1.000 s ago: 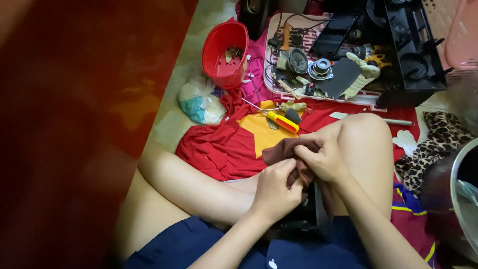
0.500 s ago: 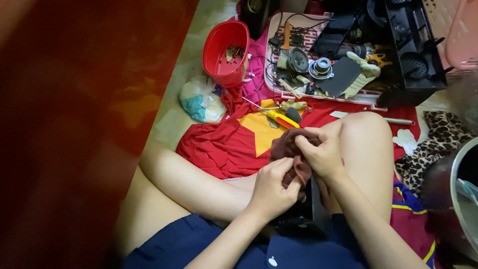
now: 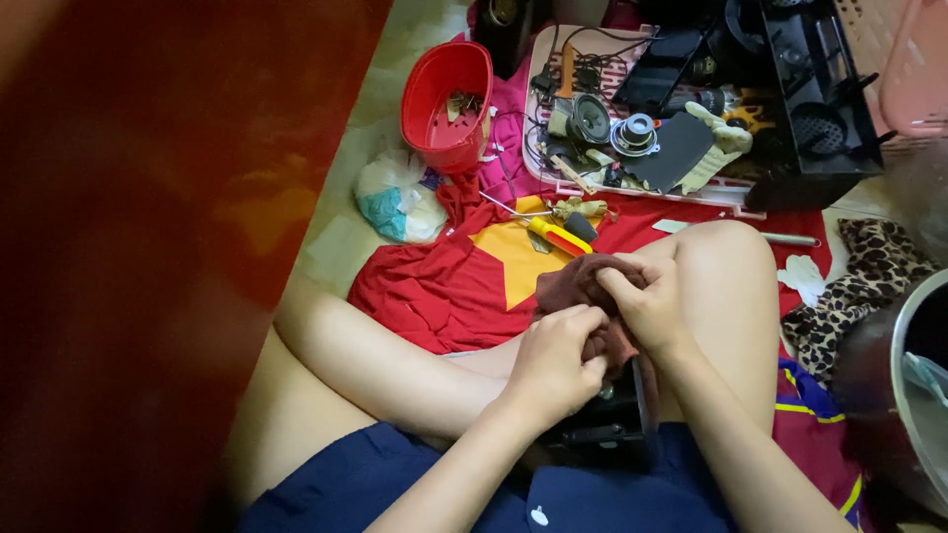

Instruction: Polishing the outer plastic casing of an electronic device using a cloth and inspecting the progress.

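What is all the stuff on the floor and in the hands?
red bowl: one, red, far left
plastic bag: one, white and teal, below bowl
screwdriver: one, yellow and red, on red cloth
red cloth: one, red with yellow, on floor
tray: one, pale, holding speaker parts
rag: one, dark maroon, in both hands
black box: one, in lap
left hand: gripping rag
right hand: gripping rag

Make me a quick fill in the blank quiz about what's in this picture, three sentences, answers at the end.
1. Both hands, the left hand and the right hand, grip a dark maroon ____.
2. The small bucket on the floor is coloured ____.
3. The screwdriver lies on a red cloth bearing a yellow ____.

Missing words: cloth; red; star
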